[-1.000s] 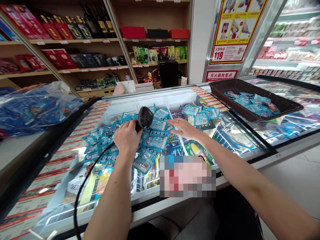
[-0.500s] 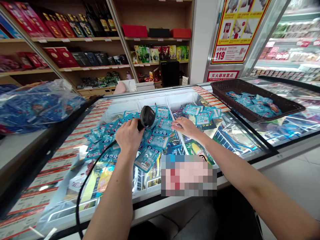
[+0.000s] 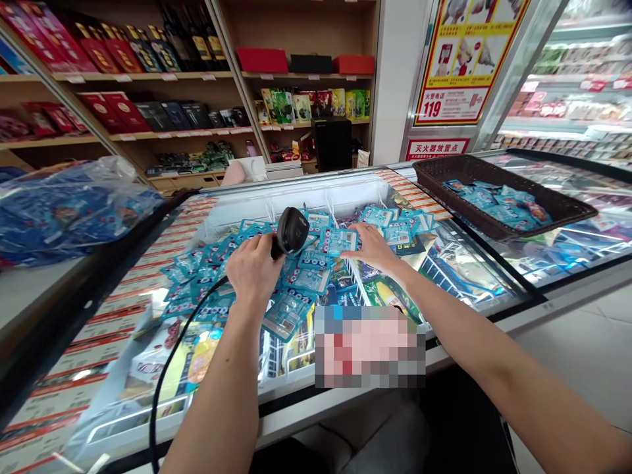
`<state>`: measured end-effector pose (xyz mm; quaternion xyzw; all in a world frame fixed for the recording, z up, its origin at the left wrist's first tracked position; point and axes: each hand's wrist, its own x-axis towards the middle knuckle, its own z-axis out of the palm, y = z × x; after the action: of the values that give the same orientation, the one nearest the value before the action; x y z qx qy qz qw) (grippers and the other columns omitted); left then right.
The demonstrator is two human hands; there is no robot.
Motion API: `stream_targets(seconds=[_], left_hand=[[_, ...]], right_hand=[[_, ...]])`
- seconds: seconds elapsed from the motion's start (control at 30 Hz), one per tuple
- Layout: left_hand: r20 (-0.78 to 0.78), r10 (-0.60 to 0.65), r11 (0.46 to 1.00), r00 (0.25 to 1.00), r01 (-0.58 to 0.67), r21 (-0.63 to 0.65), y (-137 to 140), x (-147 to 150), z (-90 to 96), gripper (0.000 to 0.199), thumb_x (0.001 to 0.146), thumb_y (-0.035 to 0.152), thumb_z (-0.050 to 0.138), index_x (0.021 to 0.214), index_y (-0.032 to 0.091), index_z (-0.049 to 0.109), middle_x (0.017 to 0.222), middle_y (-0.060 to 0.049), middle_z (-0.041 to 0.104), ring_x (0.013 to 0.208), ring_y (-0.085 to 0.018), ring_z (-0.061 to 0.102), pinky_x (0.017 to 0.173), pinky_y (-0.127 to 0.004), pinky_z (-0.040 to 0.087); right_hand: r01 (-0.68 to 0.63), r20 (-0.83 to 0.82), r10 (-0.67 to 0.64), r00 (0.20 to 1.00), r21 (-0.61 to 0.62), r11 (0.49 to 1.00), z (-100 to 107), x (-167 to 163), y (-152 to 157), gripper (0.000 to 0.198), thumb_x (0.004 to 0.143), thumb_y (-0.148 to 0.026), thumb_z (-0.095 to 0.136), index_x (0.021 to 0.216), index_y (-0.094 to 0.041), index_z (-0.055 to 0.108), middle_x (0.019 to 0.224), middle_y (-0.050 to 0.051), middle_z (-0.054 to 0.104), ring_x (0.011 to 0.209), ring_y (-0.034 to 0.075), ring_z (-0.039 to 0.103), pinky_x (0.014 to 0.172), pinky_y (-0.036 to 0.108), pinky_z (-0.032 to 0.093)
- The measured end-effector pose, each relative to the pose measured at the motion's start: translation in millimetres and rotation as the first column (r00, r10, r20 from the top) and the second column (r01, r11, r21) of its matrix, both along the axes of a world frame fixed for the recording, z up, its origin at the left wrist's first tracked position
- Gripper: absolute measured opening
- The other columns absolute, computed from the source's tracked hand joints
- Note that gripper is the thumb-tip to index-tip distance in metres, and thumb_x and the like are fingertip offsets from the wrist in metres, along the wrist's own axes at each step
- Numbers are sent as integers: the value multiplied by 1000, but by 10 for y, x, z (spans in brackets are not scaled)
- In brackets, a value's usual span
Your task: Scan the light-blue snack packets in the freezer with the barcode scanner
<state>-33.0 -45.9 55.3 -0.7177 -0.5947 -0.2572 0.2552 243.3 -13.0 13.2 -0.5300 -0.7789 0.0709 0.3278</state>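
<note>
My left hand (image 3: 254, 270) is wrapped round the handle of a black barcode scanner (image 3: 292, 230), whose head points away over the packets. A black cable runs from it down past my forearm. In my right hand (image 3: 371, 247) a small blue packet (image 3: 338, 242) is pinched at its right edge, its printed side with a barcode facing up. Many similar blue packets (image 3: 210, 263) lie heaped on the glass lid beneath and left of the scanner. A smaller group of them (image 3: 397, 230) lies just beyond my right hand.
A brown basket (image 3: 503, 230) with blue packets stands on the freezer at right. A clear plastic bag (image 3: 74, 207) of blue packages sits at left. Through the freezer glass (image 3: 474, 263) goods and wire dividers show. Shelves (image 3: 168, 76) of bottles and boxes stand behind.
My right hand has taken hold of a blue packet and lifted it slightly from the pile. My left hand keeps the scanner in nearly the same place.
</note>
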Motion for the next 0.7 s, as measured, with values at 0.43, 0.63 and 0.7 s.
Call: stream_targets(seconds=[0.43,0.63,0.7], left_hand=[[-168,-274,960,947,260,-101,-36,236,-41,28,85,34,49,108,22,61,92,-8,67,93,-25,61,75,-35,40],[-207,-310,950,928,293,-111,-37,284,-56,27,85,33,50,108,23,60,91,-7,67,92,-25,61,74,-35,40],[-209,-318,947,925,301,-111,-39,290,-57,27,84,31,51,109,23,59,92,-7,67,92,-25,61,75,-35,41]], right_hand=[[21,-248,-35,968,-60,998,-60,184,108,53,80,-32,57,129,-24,39,82,-1,61,72,20,60,69,32,45],[21,-310,-37,950,-54,998,-85,197,162,48,77,-36,63,119,-20,48,81,1,65,74,21,62,71,33,47],[33,-300,-49,953,-57,998,-92,205,176,48,76,-38,64,118,-20,50,81,1,65,74,21,62,71,33,47]])
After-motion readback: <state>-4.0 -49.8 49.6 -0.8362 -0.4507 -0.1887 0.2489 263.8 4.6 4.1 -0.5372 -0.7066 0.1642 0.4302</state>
